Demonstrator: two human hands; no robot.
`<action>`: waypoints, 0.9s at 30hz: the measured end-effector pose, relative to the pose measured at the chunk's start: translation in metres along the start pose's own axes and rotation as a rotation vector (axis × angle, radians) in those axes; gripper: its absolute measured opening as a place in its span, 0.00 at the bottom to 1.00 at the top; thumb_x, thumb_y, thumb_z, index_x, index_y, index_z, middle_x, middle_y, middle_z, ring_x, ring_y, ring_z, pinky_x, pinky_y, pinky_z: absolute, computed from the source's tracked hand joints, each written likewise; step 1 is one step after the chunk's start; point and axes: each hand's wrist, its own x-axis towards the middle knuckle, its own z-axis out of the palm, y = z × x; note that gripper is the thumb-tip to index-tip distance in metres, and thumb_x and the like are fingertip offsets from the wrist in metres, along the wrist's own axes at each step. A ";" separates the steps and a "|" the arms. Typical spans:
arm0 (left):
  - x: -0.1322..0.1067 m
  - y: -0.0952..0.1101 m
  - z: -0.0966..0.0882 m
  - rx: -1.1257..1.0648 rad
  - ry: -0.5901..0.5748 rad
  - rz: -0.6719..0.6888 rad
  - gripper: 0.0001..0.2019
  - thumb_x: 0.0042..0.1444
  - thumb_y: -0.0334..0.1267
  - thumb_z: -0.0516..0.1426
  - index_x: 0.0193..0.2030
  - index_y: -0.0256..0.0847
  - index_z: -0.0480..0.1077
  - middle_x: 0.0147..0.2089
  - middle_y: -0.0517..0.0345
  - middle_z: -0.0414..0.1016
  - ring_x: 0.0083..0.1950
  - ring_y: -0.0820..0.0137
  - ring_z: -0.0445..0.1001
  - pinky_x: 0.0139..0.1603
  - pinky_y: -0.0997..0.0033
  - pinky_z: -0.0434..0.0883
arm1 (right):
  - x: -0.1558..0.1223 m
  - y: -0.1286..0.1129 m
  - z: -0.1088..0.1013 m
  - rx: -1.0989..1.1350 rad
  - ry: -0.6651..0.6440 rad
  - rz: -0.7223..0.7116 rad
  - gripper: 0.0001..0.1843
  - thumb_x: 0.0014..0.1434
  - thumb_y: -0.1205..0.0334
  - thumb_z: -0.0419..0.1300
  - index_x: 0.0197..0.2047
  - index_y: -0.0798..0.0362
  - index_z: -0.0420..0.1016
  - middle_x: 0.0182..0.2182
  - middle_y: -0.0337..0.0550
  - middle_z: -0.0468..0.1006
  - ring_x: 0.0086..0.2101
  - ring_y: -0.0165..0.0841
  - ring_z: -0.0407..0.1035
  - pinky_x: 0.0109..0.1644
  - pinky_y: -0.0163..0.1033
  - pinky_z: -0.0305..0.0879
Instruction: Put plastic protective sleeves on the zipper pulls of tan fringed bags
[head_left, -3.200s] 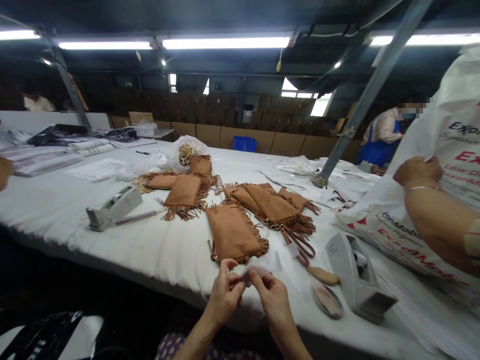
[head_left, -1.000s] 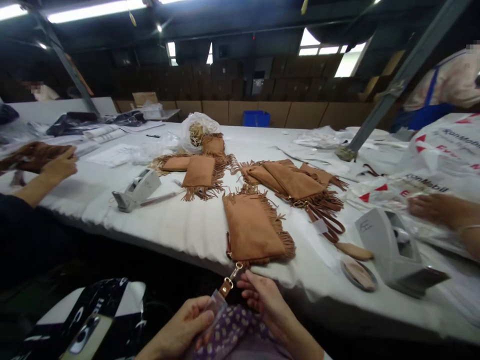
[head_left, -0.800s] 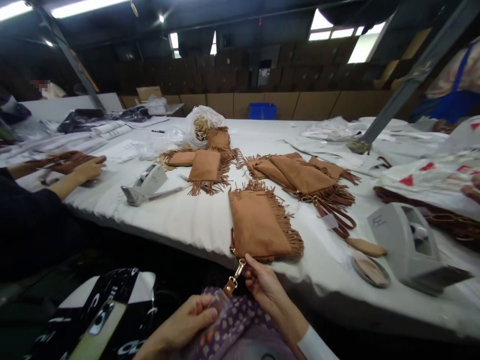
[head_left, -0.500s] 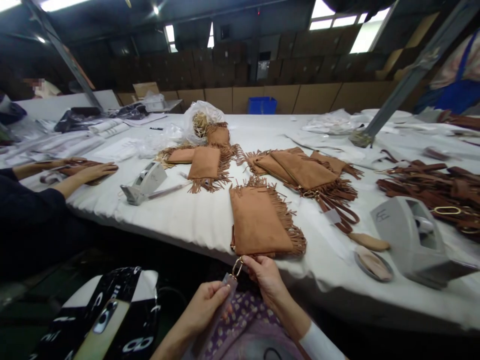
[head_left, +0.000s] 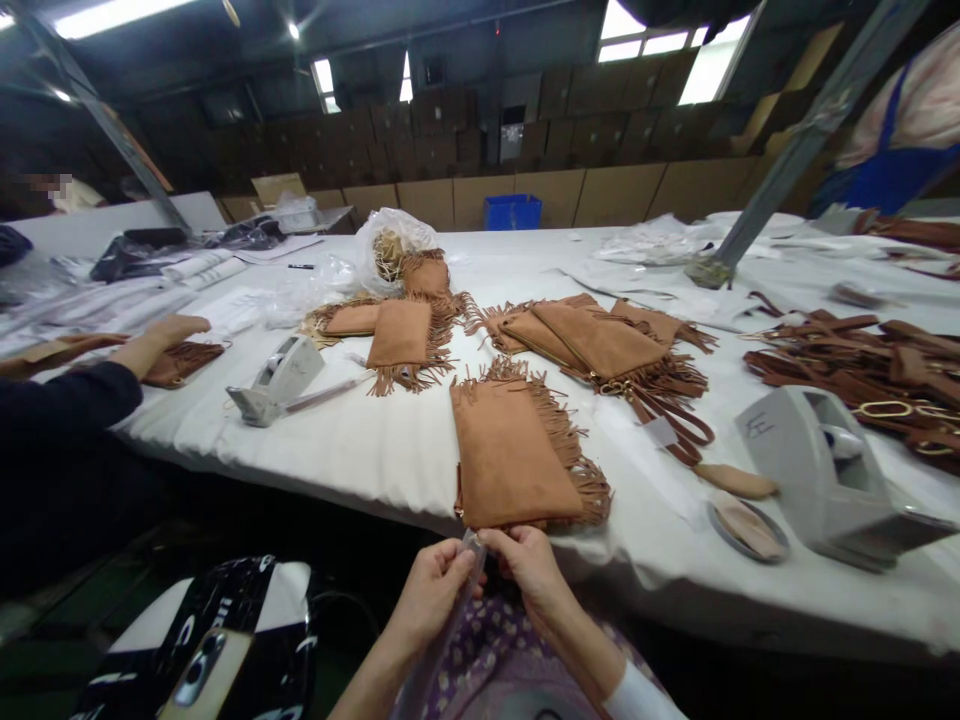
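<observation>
Just off the table's front edge, my left hand (head_left: 431, 590) is closed around a wrist strap in a clear plastic sleeve (head_left: 433, 662), which hangs down over my lap. Meeting it from the other side, my right hand (head_left: 531, 575) pinches the strap's gold clasp at the top end. Fingers and plastic mostly hide the clasp now. Right above both hands, a tan suede pouch (head_left: 514, 460) lies flat at the table edge, fringe along its right side and top. Its lower left corner is close to my fingertips.
More fringed pouches (head_left: 600, 340) lie behind, one with a looped strap. Brown straps (head_left: 885, 370) are heaped at right, near a grey tape dispenser (head_left: 810, 470). Another tape dispenser (head_left: 277, 380) stands left, beside a co-worker's arm (head_left: 154, 345). A patterned bag (head_left: 210, 640) sits below.
Both my hands have come closer together, and the gold clasp that showed between them is now mostly covered. At left, the co-worker's hand has lifted off the brown piece.
</observation>
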 end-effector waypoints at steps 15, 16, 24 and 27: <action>0.013 -0.002 0.007 -0.332 0.319 0.030 0.14 0.41 0.44 0.66 0.29 0.32 0.80 0.25 0.54 0.78 0.27 0.71 0.70 0.31 0.73 0.65 | -0.005 0.022 -0.010 -0.010 -0.213 -0.006 0.25 0.44 0.41 0.66 0.24 0.59 0.74 0.18 0.33 0.64 0.21 0.23 0.53 0.24 0.31 0.46; 0.013 -0.002 0.006 -0.349 0.324 0.024 0.14 0.41 0.43 0.66 0.29 0.32 0.80 0.25 0.53 0.78 0.26 0.71 0.70 0.31 0.74 0.65 | -0.005 0.022 -0.007 0.021 -0.198 0.003 0.25 0.43 0.41 0.67 0.24 0.59 0.74 0.17 0.33 0.63 0.21 0.23 0.52 0.24 0.31 0.46; 0.012 -0.004 0.000 -0.036 0.370 0.123 0.12 0.48 0.44 0.61 0.29 0.35 0.74 0.23 0.58 0.74 0.25 0.72 0.69 0.29 0.74 0.65 | 0.004 0.022 0.013 0.275 -0.147 0.143 0.20 0.38 0.51 0.71 0.22 0.57 0.70 0.15 0.30 0.61 0.18 0.22 0.51 0.21 0.30 0.47; 0.008 0.002 -0.002 0.171 0.405 0.165 0.11 0.53 0.45 0.57 0.30 0.37 0.71 0.22 0.61 0.72 0.24 0.71 0.69 0.27 0.75 0.63 | 0.003 0.019 0.016 0.277 -0.165 0.136 0.18 0.40 0.52 0.70 0.22 0.58 0.71 0.15 0.31 0.62 0.18 0.22 0.53 0.21 0.30 0.48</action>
